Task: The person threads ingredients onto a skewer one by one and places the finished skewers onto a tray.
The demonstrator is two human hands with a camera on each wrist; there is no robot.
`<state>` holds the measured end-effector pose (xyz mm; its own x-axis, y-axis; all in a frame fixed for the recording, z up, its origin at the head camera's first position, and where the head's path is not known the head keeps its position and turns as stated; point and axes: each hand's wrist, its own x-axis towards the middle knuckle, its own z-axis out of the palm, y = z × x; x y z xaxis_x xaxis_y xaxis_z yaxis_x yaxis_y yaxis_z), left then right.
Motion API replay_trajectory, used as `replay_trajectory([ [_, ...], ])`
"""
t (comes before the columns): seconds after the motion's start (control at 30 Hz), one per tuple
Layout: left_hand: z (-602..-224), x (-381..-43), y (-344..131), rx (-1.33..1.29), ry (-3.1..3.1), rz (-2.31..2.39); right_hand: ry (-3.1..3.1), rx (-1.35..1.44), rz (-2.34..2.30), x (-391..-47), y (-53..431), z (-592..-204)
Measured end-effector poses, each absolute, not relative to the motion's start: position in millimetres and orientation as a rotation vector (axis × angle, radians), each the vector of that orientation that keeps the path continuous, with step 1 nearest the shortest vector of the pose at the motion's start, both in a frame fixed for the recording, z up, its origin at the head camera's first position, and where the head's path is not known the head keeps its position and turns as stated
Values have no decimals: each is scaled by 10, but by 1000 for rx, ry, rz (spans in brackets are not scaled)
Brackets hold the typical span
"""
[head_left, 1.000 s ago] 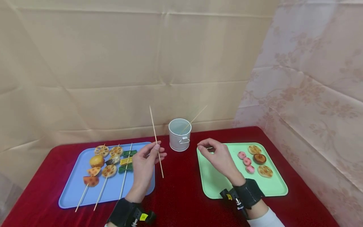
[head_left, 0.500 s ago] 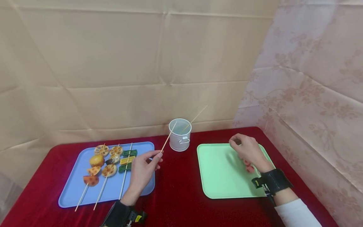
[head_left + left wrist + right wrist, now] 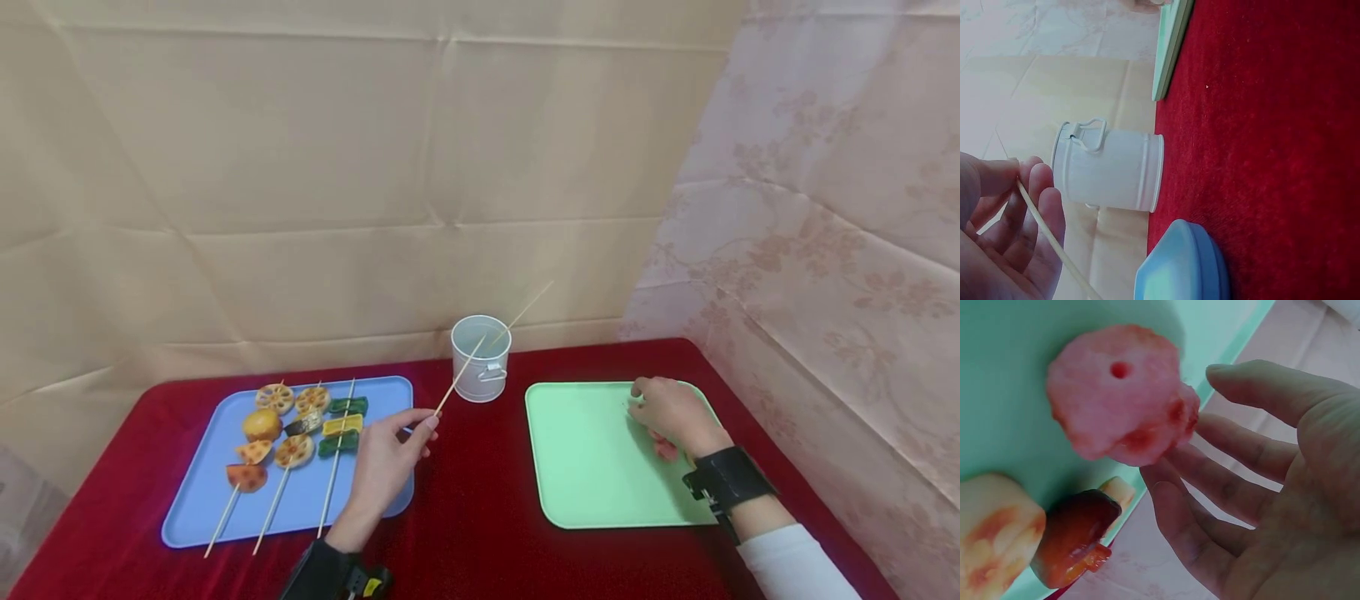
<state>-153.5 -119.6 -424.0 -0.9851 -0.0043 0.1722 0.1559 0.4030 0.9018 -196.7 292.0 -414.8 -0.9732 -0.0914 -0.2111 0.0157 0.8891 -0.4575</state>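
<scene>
My left hand (image 3: 393, 462) pinches a thin bamboo skewer (image 3: 461, 375) between thumb and fingers. The skewer slants up and right, its far end overlapping the white bucket (image 3: 480, 385) in the head view. Over the right part of the green tray (image 3: 585, 467) is my right hand (image 3: 678, 414), thumb and fingers spread apart. Its fingertips are right at the pink ball-shaped food pieces (image 3: 1104, 400), one of which shows a round hole. Beside them in the right wrist view lie a brown mushroom-like piece (image 3: 1075, 537) and a pale browned slice (image 3: 997, 537).
Another skewer (image 3: 528, 307) leans in the bucket at the back. On the left stands a blue tray (image 3: 300, 500) bearing several loaded skewers with lotus root slices (image 3: 294, 451) and green and yellow pieces (image 3: 342, 426). Red cloth (image 3: 480, 517) covers the table.
My right hand has moved right, from the green tray's left end to the pink pieces. The skewer in my left hand has tipped from nearly upright to slanting right towards the bucket.
</scene>
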Motion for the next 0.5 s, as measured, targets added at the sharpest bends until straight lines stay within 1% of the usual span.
replay_trajectory([
  [0.13, -4247, -1533, -1191, -129, -2515, -1619, 2893, -132, -591, -1973, 2926, -4180],
  [0.37, -4250, -1529, -1203, -131, -2531, -1612, 2897, -134, -550, -1990, 2915, -4205],
  [0.5, -4248, -1523, -1208, -126, -2543, -1614, 2830, -51, -714, -1976, 2913, -4189],
])
